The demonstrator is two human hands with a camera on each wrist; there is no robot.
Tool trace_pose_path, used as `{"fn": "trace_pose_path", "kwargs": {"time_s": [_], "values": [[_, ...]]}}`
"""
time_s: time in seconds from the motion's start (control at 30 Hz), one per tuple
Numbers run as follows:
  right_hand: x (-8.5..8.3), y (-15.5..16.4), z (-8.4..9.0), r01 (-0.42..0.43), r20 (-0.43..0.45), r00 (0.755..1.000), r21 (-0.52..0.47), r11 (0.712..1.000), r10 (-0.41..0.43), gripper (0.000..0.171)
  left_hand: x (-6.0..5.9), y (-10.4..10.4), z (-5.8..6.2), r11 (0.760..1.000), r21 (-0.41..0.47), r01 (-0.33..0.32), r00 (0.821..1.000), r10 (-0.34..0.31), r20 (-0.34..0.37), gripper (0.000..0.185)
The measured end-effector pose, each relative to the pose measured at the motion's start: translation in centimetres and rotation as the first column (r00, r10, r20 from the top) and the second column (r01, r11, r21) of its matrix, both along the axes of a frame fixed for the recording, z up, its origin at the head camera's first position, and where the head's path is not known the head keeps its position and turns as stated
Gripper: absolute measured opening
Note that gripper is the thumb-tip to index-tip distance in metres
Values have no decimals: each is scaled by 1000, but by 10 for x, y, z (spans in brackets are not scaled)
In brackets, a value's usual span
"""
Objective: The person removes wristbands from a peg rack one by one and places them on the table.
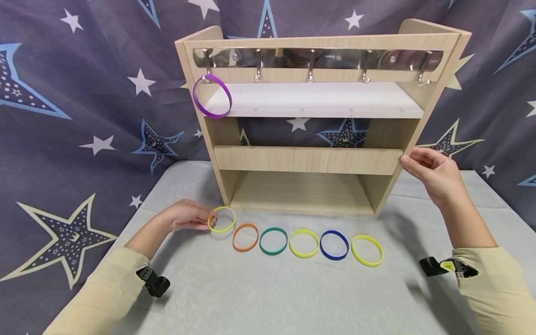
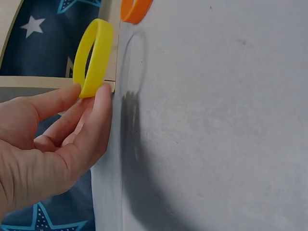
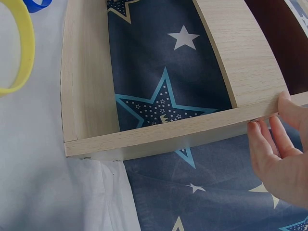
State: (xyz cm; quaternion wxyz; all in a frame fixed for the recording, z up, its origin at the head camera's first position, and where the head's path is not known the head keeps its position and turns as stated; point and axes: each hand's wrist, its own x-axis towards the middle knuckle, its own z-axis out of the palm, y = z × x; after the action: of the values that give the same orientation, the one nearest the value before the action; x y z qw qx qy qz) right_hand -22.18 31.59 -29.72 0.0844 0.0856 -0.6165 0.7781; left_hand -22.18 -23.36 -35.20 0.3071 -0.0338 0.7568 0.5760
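The left hand [image 1: 188, 216] pinched a thin yellow silicone ring [image 1: 222, 219] by its near rim, thumb and fingers closed on the band and tilting it up off the grey cloth-covered tabletop [image 1: 268, 298], just in front of the pale wooden shelf unit [image 1: 307, 160]. In the left wrist view the yellow silicone ring [image 2: 95, 57] stood on edge between the fingertips [image 2: 102, 94], a flat, smooth band.

It looked light, soft and springy, likely to flex or fold if squeezed hard, so a light pinch across the band's width seemed the sound hold.

The right hand [image 1: 433, 172] rested on the shelf unit's right side panel, fingers curled over its front edge, thumb behind; the right wrist view showed the fingertips [image 3: 262, 139] on the wood-grain edge.

Five more rings lay flat in a row on the tabletop: orange [image 1: 245, 237], green [image 1: 273, 241], yellow [image 1: 304, 243], blue [image 1: 334, 244] and yellow [image 1: 367, 250]. A purple ring [image 1: 212, 96] hung from the leftmost hook of a shiny metal hook rail [image 1: 318, 60]. Star-printed dark fabric [image 1: 83, 116] hung behind.
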Motion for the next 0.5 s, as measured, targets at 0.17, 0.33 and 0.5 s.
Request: {"fn": "trace_pose_path", "kwargs": {"time_s": [0.17,0.33,0.5], "values": [[2,1,0,13,11,1000,17,1000,-13,25,2,1,-1,998,-52,38,999,-38,-5,39],[2,1,1,18,14,1000,19,1000,-18,24,5,4,0,987,-148,68,997,-72,-26,35],[1,-1,1,-2,3,1000,-10,1000,2,25,10,5,3,970,-229,84,995,-96,-42,32]]}}
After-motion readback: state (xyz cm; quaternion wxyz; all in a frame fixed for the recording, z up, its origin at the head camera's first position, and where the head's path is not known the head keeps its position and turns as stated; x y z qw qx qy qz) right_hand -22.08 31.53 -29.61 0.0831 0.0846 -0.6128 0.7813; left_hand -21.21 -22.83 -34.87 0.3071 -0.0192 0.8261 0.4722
